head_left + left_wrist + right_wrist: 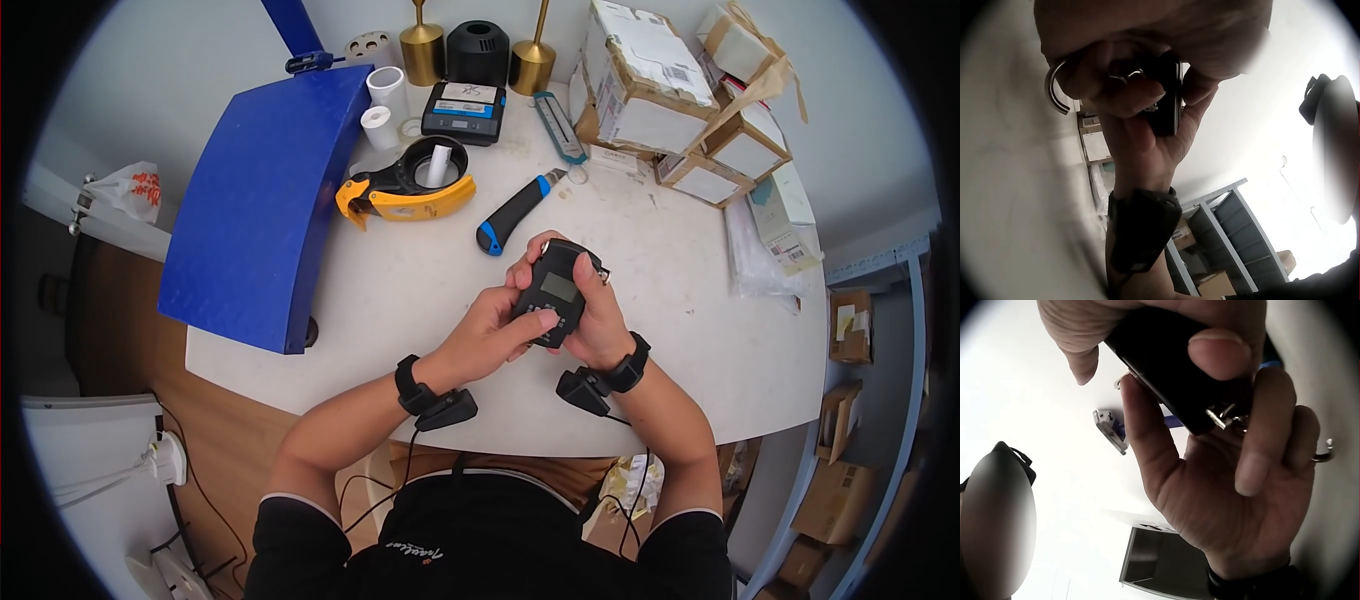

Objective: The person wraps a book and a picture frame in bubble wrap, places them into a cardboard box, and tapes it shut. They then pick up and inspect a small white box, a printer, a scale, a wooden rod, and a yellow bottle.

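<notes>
A black digital hanging scale (pixel 556 292) with a small grey screen and a keypad is held over the table between both hands. My left hand (pixel 490 328) grips its left side, thumb lying on the keys. My right hand (pixel 602 322) holds the other side, with its thumb along the edge of the screen. In the left wrist view a curved metal hook (pixel 1054 90) hangs by the fingers. Metal links (pixel 1225 417) show at the end of the dark casing in the right wrist view. A blue-and-black utility knife (pixel 512 216) lies just beyond the hands.
On the white table (pixel 400 290), a yellow tape dispenser (pixel 425 203) and a label printer (pixel 465 115) stand beyond the hands. A big blue platform (pixel 265 190) covers the left side. Stacked cartons (pixel 655 75) fill the back right. Shelves (pixel 900 370) stand at right.
</notes>
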Available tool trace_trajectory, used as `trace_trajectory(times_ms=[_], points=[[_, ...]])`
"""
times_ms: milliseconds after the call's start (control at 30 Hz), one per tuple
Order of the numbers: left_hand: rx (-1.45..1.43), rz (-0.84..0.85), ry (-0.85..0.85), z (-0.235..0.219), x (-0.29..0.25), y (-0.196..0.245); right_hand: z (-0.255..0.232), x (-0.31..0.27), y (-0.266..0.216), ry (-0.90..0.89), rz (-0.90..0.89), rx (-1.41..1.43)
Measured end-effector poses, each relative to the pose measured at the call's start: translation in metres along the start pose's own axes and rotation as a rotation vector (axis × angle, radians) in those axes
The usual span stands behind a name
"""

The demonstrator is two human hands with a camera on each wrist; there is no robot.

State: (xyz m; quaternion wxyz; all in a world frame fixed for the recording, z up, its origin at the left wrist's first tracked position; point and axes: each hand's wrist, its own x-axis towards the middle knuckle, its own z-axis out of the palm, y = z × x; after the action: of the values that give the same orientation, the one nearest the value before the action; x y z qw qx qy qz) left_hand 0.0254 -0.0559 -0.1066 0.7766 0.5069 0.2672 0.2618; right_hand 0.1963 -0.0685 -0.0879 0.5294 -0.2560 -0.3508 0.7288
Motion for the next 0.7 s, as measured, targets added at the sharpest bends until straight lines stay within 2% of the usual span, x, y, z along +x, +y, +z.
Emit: trace_trajectory(times_ms=[700], points=[[-0.029,0.054,-0.005,0.0042,0.0006,0.0006,-0.0082,0.0028,0.0022,-0.009,0.018,0.038]])
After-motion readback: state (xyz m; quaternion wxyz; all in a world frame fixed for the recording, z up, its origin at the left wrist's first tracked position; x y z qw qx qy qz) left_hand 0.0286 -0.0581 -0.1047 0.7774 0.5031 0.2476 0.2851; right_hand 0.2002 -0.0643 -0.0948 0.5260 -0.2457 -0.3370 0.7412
